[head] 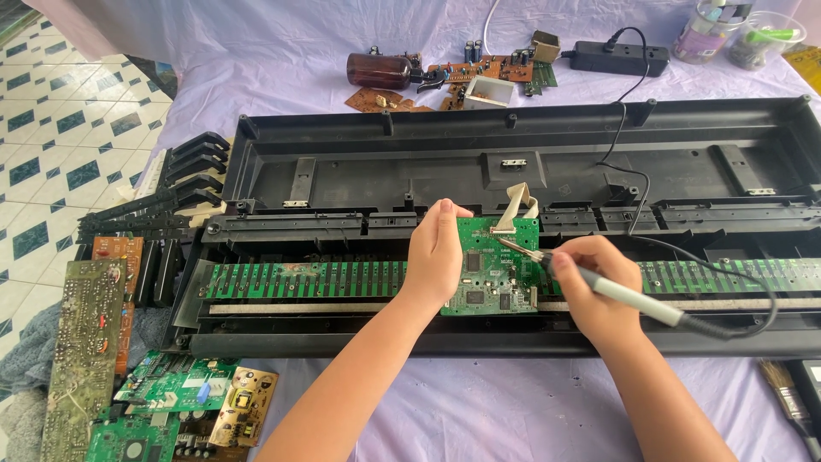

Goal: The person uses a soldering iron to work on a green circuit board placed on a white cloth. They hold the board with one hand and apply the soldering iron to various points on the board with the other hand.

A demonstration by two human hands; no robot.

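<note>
My left hand (434,250) grips the left edge of a small green circuit board (500,269) and holds it over the opened black keyboard case (513,171). My right hand (594,287) holds a grey soldering iron (624,295) like a pen. Its metal tip (517,248) touches the upper part of the board, just below a white connector with a beige ribbon cable (522,201). The iron's black cord (753,321) loops to the right. A long green key-contact strip (299,278) runs across the case beneath the board.
Several loose circuit boards (162,393) lie at the lower left, with black key pieces (171,197) above them. A brown bottle (378,70), more boards and a black power strip (620,58) sit at the back. A brush (787,398) lies at the lower right.
</note>
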